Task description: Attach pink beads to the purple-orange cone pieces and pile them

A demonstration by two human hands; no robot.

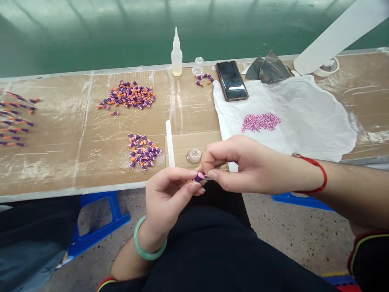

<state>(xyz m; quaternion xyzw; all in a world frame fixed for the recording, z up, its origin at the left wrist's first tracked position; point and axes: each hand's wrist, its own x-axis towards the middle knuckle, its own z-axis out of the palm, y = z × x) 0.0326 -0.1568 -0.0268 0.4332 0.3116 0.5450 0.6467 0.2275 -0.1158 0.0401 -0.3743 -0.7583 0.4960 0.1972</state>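
Observation:
My left hand (172, 190), with a green bangle at the wrist, pinches a small purple, pink and orange figure (199, 177) between thumb and fingers. From the right, my right hand (235, 164) meets it, thumb and forefinger closed at the pink end; whatever they pinch is too small to make out. Just beyond the fingers sits a small round clear dish (193, 155) on a cardboard piece, beside a white strip (169, 144). Tiny pink pieces (261, 122) lie in a patch on a white cloth (316, 117).
Purple-and-pink figures (144, 152) lie heaped left of the strip, with a larger orange-and-purple pile (129, 95) behind. Rows of them (15, 121) fill the far left. A dropper bottle (176, 54), clear cap (198, 65), phone (231, 81) and tape roll (328, 67) stand along the back.

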